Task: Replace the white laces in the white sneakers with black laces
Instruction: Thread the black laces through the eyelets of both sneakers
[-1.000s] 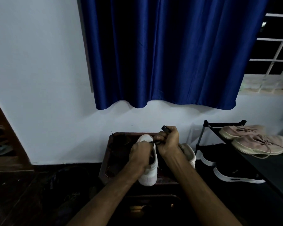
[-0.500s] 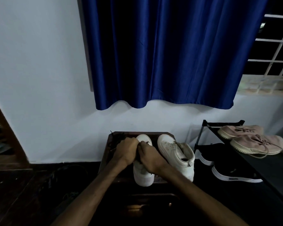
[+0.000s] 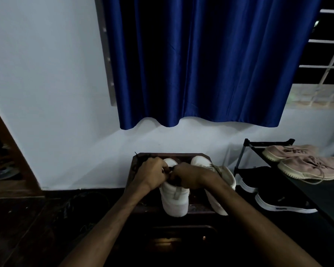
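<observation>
Two white sneakers stand on a small dark wooden table [image 3: 197,208]. The left sneaker [image 3: 175,199] has its heel toward me. My left hand [image 3: 152,173] and my right hand [image 3: 189,175] are both curled over its lacing area, fingertips meeting in the middle where a dark lace [image 3: 169,171] shows between them. What exactly each finger pinches is hidden. The right sneaker [image 3: 218,172] stands beside it, partly behind my right forearm. More dark lace [image 3: 143,157] lies at the table's far left corner.
A black shoe rack [image 3: 247,145] stands to the right with pink sneakers [image 3: 308,166] on top and black sneakers [image 3: 281,201] below. A blue curtain [image 3: 210,64] hangs on the white wall behind. Dark wooden furniture [image 3: 6,151] is at the left edge.
A second ago my right hand was raised, pulling a black lace up over the sneaker. It has come down, and both hands now work close together on the left sneaker's lacing area.
</observation>
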`<state>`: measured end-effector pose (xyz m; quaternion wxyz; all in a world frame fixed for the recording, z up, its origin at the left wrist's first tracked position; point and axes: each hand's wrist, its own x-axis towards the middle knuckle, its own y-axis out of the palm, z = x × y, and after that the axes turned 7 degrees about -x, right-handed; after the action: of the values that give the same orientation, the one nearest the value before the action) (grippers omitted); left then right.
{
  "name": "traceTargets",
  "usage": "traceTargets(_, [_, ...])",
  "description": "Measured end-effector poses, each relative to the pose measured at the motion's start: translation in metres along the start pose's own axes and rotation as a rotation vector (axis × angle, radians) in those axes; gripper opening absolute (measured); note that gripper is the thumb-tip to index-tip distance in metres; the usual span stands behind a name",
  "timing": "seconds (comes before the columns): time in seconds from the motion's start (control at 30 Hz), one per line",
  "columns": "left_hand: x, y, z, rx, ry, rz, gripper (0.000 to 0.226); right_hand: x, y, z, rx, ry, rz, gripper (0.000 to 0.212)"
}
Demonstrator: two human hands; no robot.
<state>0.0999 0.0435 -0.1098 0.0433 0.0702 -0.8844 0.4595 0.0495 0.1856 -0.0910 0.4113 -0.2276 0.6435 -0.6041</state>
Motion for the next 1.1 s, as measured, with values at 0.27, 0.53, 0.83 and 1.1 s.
traceTargets(0.27, [0.001,0.004,0.001,-0.019,0.029,-0.046,0.014,-0.022,0.037,-0.012,0.290,0.011,-0.612,0.023])
traceTargets(0.53, [0.002,0.024,0.005,0.147,0.055,-0.090,0.025,-0.045,0.052,-0.015,0.795,0.092,-0.926,0.029])
traceTargets(0.83, [0.002,0.031,0.012,0.197,0.075,-0.145,0.027,-0.044,0.044,-0.021,0.396,0.193,-0.462,0.012])
traceTargets(1.1, [-0.001,0.035,0.016,0.220,0.057,-0.141,0.027,-0.005,0.020,-0.008,0.130,0.276,-0.363,0.018])
